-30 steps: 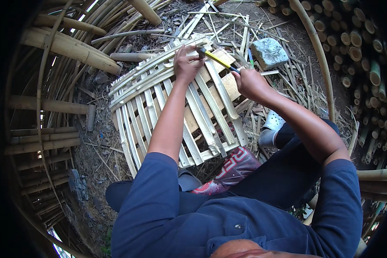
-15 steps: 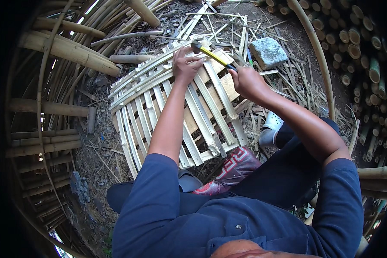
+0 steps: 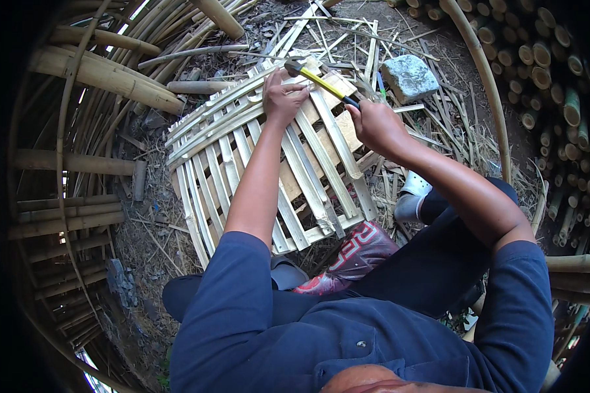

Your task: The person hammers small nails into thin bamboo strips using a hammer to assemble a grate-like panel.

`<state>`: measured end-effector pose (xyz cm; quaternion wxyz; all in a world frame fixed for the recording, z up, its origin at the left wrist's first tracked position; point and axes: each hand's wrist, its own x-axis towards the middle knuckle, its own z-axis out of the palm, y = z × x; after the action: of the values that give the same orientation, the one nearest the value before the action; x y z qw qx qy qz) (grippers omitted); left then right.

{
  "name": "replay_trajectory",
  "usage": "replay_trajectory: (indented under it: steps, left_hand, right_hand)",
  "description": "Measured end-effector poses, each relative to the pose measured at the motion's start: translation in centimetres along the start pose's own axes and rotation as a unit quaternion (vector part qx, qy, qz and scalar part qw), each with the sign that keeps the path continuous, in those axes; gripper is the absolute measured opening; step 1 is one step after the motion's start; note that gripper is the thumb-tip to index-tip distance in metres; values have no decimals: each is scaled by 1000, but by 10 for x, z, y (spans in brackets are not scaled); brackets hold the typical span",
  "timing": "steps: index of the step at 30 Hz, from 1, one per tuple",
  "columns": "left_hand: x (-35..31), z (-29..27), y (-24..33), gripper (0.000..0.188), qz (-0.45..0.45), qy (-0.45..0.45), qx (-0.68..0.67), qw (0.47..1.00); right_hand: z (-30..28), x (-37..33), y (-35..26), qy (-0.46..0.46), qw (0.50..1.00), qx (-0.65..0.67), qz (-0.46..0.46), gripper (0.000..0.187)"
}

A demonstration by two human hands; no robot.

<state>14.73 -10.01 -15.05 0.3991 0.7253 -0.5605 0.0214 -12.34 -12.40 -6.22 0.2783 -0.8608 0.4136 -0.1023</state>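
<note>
A lattice panel of split bamboo slats (image 3: 316, 157) lies on the ground in front of me, its slats crossed by long strips (image 3: 223, 126) near the far side. My left hand (image 3: 286, 103) rests at its far edge, fingers closed; whatever they pinch is too small or hidden to make out. Gripped in my right hand (image 3: 376, 126) is a hammer (image 3: 326, 86) with a yellow and black handle. The hammer's dark head hangs just above my left fingers, pointing left.
A pale stone block (image 3: 410, 78) sits beyond my right hand. Stacked bamboo poles (image 3: 541, 59) fill the far right; bamboo rails (image 3: 105, 78) stand at left. A red and grey printed bag (image 3: 364, 252) lies by my legs. Bamboo offcuts (image 3: 373, 52) litter the ground.
The hammer's head has shifted slightly left and away from me, over the left fingers. My left hand and the panel have stayed nearly still.
</note>
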Motion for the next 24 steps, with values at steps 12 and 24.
replay_trajectory:
  steps: [12, 24]
  left_hand:
    - [0, -6, 5, 14, 15, -23, 4, 1000]
    - [1, -6, 8, 15, 37, -14, 12, 999]
  right_hand:
    - [5, 5, 7, 33, 999, 24, -34, 51]
    - [3, 6, 9, 3, 1000, 8, -5, 50]
